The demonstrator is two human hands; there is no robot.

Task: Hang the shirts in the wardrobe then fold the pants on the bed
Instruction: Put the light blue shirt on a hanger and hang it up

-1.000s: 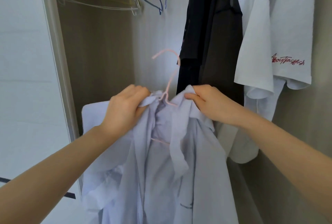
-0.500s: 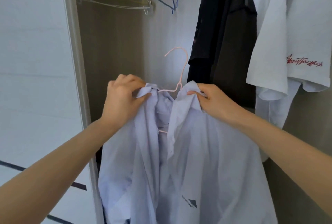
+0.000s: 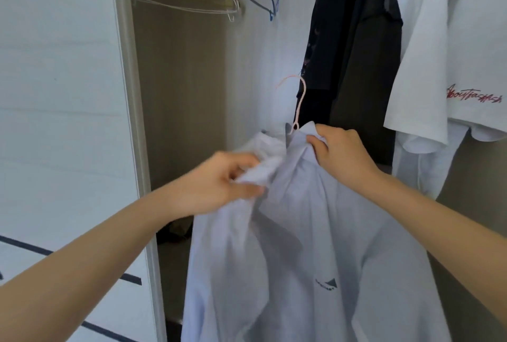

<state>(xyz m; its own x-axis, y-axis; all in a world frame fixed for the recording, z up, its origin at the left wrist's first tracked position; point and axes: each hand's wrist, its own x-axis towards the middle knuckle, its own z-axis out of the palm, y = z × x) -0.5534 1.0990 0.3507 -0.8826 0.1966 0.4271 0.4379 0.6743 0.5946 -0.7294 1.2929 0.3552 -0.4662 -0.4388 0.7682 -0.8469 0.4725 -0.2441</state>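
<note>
Head view: the left hand [image 3: 219, 185], blurred, pinches a crumpled fold of the pale blue shirt [image 3: 301, 245], thin creased fabric with a small dark chest logo. The right hand [image 3: 343, 152] grips the collar just right of the pink hanger [image 3: 301, 94]. I see only the hanger's slim curved hook, free inside the wardrobe [image 3: 178, 94]; its shoulders are buried in cloth. Right of the hanger: black garments [image 3: 356, 67] and a white T-shirt [image 3: 452, 53], tops cut off. Up-left: bare wire hangers [image 3: 192, 4].

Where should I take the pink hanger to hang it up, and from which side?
Likely the bare stem of the pink hanger just under its hook, pinched from the left. It stands upright above the shirt collar, everything lower is covered by cloth, and the right hand grips the collar's right side.
</note>
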